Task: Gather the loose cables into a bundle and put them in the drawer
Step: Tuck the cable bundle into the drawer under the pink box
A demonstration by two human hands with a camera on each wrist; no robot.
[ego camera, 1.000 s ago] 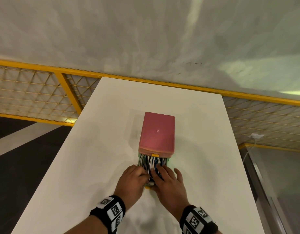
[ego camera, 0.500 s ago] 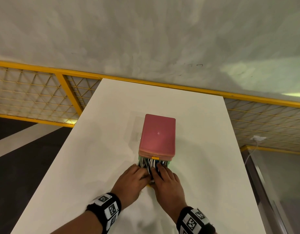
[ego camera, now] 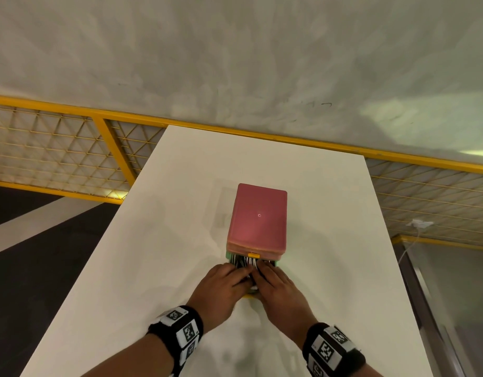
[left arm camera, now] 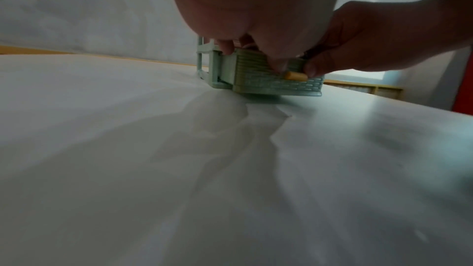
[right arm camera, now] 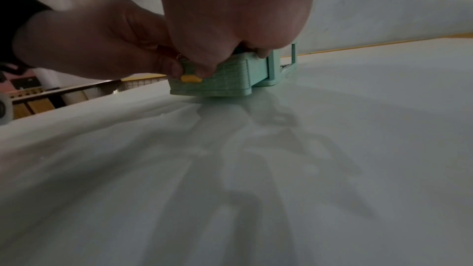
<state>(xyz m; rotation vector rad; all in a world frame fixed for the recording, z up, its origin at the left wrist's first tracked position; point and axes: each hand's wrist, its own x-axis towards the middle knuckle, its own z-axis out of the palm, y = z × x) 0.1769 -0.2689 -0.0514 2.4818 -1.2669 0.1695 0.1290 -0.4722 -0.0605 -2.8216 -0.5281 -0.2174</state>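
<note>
tabletop (ego camera: 158,240), plain white and long, runs from the near edge away toward 12 o'clock, where it stops near a pale grey wall (ego camera: 234,50). yellow metal railing with wire mesh panels (ego camera: 58,148) crosses behind it from 9 o'clock to 3 o'clock. a white plug with a thin white lead (ego camera: 418,223) sits on the mesh at 3 o'clock. dark floor shows at 8 o'clock.

small drawer unit with a pink top and mint green plastic frame (ego camera: 258,219) stands at the middle of the tabletop, its long axis pointing from 6 to 12 o'clock. its mint green woven-pattern drawer (left arm camera: 271,80) is pulled out toward 6 o'clock, resting low over the tabletop, with a small yellow knob (left arm camera: 297,76) on its front face. a bundle of black and white cables (ego camera: 244,262) lies inside the drawer, strands running roughly along the drawer's length, partly under the pink top.

left hand (ego camera: 221,291) comes in from 7 o'clock with fingers bent down onto the cables and thumb against the drawer front beside the knob; its grip is curled over the bundle. right hand (ego camera: 278,289) comes in from 5 o'clock, just beside the left, fingers laid over the cables and thumb on the drawer front by the knob; its grip is likewise curled on them. black wristbands with square printed markers (ego camera: 180,330) wrap both wrists.
</note>
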